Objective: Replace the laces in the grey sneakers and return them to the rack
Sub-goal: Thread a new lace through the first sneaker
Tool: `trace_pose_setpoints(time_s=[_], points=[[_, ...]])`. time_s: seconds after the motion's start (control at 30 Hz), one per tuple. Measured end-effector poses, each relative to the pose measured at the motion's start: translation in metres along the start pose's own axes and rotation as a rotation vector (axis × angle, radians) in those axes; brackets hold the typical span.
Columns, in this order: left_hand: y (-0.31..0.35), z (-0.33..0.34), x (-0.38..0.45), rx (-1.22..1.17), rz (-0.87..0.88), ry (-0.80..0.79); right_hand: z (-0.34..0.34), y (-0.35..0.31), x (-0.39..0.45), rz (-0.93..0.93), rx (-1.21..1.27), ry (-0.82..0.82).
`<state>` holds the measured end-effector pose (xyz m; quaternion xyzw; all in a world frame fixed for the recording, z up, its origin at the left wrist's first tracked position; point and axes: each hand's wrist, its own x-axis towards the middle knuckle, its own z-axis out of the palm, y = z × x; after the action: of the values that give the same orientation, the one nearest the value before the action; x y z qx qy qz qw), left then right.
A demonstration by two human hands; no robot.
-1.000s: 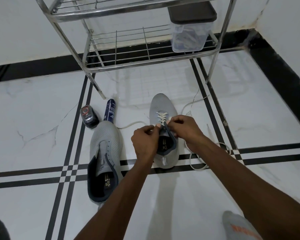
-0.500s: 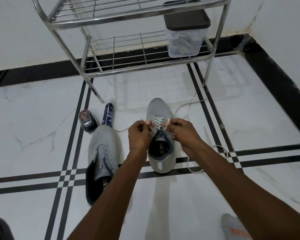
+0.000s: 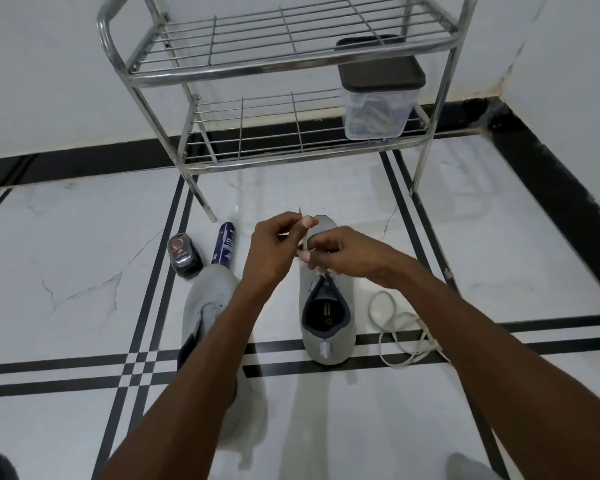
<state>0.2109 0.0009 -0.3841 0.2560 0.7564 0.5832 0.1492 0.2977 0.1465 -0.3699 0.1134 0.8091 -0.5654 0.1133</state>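
The left forearm crosses the left sneaker (image 3: 207, 299), hiding its opening and much of its right side; only the mesh toe and part of the collar show. Both hands cover the laced part of the right sneaker (image 3: 328, 327), so the lacing is barely visible, just a bit of white under the right hand. A grey shape at the lower right corner and a dark one at the lower left are cut off by the frame and cannot be identified. The contents of the clear box (image 3: 378, 109) on the rack's lower shelf are blurred.

Both sneakers are grey mesh with dark collars, standing on the white floor (image 3: 84, 254) at centre frame, toes pointing toward the steel rack (image 3: 257, 157) at the top. The right one has a dark insole and a pale heel tab. A loose white lace (image 3: 395, 327) lies coiled on the floor just right of it, partly under the right forearm.

The left hand (image 3: 272, 251) is raised above the right sneaker's toe, pinching a thin lace end (image 3: 303, 233) that points up. The right hand (image 3: 343, 252) is just beside it, fingers curled and pinching the same strand lower down.

A dark polish tin (image 3: 184, 256) and a blue can (image 3: 224, 247) lie left of centre, beyond the left sneaker's toe.
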Motion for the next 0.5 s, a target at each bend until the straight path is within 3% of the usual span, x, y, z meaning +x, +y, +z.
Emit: trace_pose_setpoints(time_s=[0.2,0.37,0.5], points=[[-0.019,0.006,-0.004,0.036,-0.194,-0.205,-0.013,0.002,-0.007,-0.031,-0.089,0.165],[-0.023,0.010,-0.002,-0.013,-0.249,-0.160,-0.021,0.010,-0.010,-0.029,-0.173,0.197],[-0.023,0.018,-0.006,-0.006,-0.303,-0.147,-0.015,0.018,-0.007,-0.085,-0.264,0.369]])
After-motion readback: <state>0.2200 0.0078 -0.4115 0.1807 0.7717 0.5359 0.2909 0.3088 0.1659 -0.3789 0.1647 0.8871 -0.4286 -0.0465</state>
